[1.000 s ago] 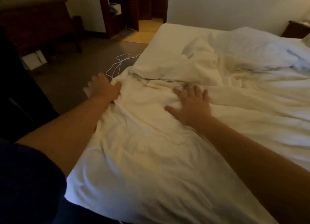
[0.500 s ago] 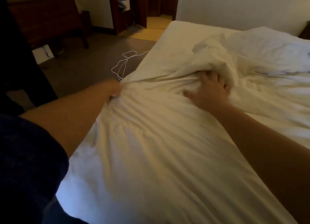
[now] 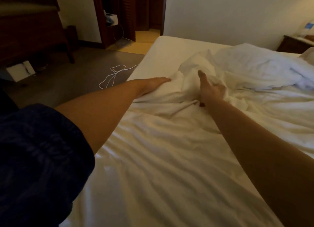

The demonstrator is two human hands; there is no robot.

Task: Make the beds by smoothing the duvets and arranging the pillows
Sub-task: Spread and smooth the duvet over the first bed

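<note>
Head view, looking forward and down across a bed in a dim room. Filling the frame from six o'clock up past the centre: a rumpled white cotton duvet [image 3: 169, 167], flatter near the bottom edge, bunched into a raised heap just above the centre and trailing off in loose folds toward two and three o'clock. Beyond the heap, at twelve o'clock, a bare stretch of white fitted mattress sheet [image 3: 169, 48].

Reaching in from eight o'clock, below a dark blue short sleeve [image 3: 39, 150]: the left hand [image 3: 153, 84], lying along the duvet's side edge near the bed's left margin, fingers buried in the cloth, so impossible to tell whether flat or curled. Reaching in from four o'clock: the right hand [image 3: 210, 90], just right of centre, thumb pointing up, fingers curled into a fistful of the bunched fabric.

On the grey carpet at ten o'clock, a thin white looped cord [image 3: 112, 75]. At two o'clock, by the wall, a dark wooden nightstand [image 3: 292, 44].

Likely step: drawing the heaped end out flat. Best done with both hands holding the edge well apart, lifting slightly, then pulling evenly toward the bare sheet to avoid fresh creases. No pillow clearly visible.
</note>
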